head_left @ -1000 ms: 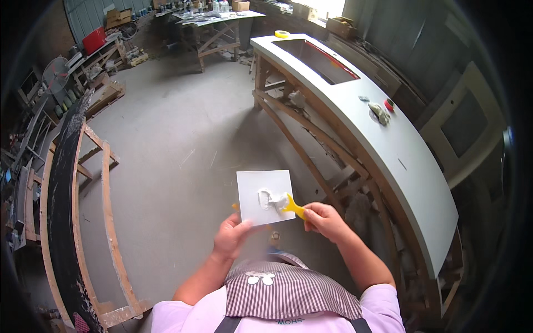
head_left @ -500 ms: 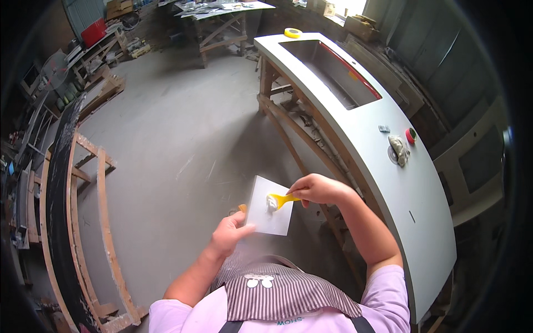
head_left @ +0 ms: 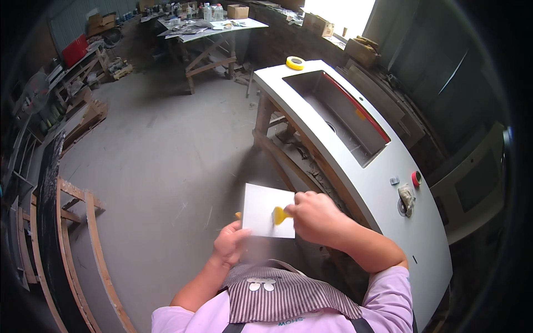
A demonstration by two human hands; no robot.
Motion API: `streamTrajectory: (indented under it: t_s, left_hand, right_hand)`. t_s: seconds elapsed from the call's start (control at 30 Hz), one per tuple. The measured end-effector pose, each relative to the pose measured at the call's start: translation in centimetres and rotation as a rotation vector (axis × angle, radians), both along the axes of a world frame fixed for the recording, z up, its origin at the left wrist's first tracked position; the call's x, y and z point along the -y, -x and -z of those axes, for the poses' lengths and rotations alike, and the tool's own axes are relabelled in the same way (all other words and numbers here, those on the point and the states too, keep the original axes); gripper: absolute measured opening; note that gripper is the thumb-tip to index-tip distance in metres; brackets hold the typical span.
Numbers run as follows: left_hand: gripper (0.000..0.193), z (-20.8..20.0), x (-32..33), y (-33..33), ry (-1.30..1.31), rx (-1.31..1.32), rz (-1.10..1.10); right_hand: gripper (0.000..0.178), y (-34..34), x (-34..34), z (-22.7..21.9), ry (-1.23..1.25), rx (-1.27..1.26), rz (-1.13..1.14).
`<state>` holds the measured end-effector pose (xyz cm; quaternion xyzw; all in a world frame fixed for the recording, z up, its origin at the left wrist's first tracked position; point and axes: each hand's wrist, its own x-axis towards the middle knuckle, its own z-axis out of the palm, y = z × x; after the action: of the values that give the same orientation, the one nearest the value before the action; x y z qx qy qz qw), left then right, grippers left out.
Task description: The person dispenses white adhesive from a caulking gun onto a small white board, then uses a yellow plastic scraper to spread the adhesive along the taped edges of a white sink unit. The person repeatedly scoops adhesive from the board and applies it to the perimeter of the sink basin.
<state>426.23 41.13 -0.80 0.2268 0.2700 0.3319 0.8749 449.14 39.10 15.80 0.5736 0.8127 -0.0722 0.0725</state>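
In front of my apron I hold a white square board (head_left: 261, 206) with my left hand (head_left: 230, 244), closed on its lower left edge, the thumb on top. A small orange piece (head_left: 238, 216) pokes out past the board's left edge; its kind is hidden. My right hand (head_left: 317, 217) grips a small yellow putty knife (head_left: 280, 216), whose blade touches the board right of its middle. Any white paste is hard to tell from the white surface.
On my right stands a long white countertop (head_left: 383, 194) on a wooden frame, with a sink (head_left: 350, 127) cut-out. Yellow tape (head_left: 295, 62), red tape (head_left: 416, 178) and a bundled rag (head_left: 406, 201) lie on it. Wooden frames (head_left: 100, 250) stand left; a cluttered table (head_left: 252, 23) stands far ahead.
My view has tipped upward. The putty knife has turned, its blade now more upright on the board. The white lump under the blade no longer shows clearly. The board has rotated slightly.
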Motion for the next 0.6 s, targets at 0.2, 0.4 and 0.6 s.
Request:
streamTrajectory:
  t_s: [0.2,0.4,0.6]
  left_hand:
    - [0.043,-3.2,-7.4,-0.6,0.034,0.2,-0.036]
    - [0.05,-2.7,-12.8,-1.8,0.023,0.172,-0.058]
    - [0.045,-2.4,-19.5,-4.0,-0.009,0.135,-0.104]
  right_hand:
    - [0.028,-2.3,-5.4,0.5,-0.005,-0.392,0.167]
    - [0.032,-3.2,-11.5,1.9,-0.002,-0.633,0.194]
    - [0.035,-6.2,-18.6,2.5,-0.032,-0.618,0.194]
